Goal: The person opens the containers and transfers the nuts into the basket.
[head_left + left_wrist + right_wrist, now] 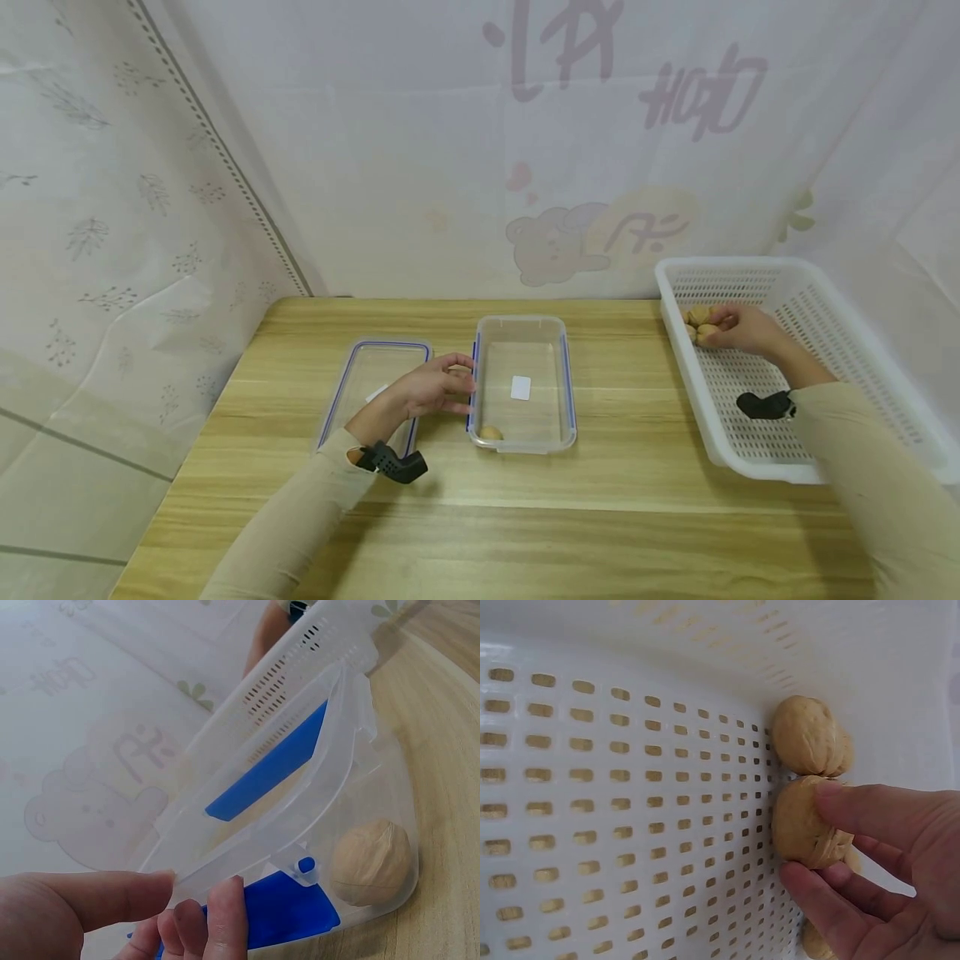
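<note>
My right hand (742, 329) reaches into the white basket and pinches a walnut (810, 825) between thumb and fingers. Several other walnuts (804, 735) lie close by along the basket's wall. At the left side of a clear plastic box (551, 429), my left hand (438, 387) rests with fingers spread and loosely bent. In the left wrist view its thumb and fingertips are at the rim and the blue side clasp (292, 911). One walnut (373, 862) lies in the box's near left corner.
A clear lid (386, 358) with a blue seal lies left of the box, partly beneath my left forearm. The white perforated basket (697, 408) stands on the right of the wooden table (480, 542). A printed cloth (420, 167) hangs behind the table.
</note>
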A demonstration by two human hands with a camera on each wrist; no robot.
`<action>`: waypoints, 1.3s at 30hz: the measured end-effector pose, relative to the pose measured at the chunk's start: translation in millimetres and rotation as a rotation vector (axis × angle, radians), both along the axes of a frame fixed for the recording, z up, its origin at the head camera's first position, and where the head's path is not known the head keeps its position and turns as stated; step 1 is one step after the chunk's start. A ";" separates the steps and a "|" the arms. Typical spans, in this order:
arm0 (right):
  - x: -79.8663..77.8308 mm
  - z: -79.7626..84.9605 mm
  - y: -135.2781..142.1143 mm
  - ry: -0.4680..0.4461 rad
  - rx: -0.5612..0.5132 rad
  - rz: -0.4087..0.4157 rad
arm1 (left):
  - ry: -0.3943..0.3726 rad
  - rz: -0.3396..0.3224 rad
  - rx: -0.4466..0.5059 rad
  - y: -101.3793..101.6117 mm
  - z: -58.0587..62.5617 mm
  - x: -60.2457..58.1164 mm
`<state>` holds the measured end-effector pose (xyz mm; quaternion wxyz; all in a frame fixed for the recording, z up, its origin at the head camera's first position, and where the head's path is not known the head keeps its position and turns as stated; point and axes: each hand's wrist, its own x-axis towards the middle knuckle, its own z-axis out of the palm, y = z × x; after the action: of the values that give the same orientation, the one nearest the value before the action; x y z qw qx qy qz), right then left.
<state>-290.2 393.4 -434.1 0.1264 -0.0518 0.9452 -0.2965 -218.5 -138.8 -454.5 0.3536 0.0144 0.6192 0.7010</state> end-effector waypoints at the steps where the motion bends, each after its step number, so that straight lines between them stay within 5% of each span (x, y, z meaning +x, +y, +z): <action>1: 0.2 -0.2 -0.2 -0.001 -0.002 0.000 | 0.000 0.000 0.001 0.0 0.0 -0.1; 24: 0.6 -0.8 0.8 -0.001 0.022 -0.009 | -0.004 -0.005 0.002 1.0 0.5 -0.7; 39: 4.6 25.8 -2.8 0.061 0.067 0.098 | -0.010 -0.002 0.016 -0.4 -1.5 -1.0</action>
<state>-285.7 390.6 -408.3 0.1138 -0.1029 0.9543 -0.2564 -219.5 -139.2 -455.9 0.3571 0.0142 0.6118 0.7057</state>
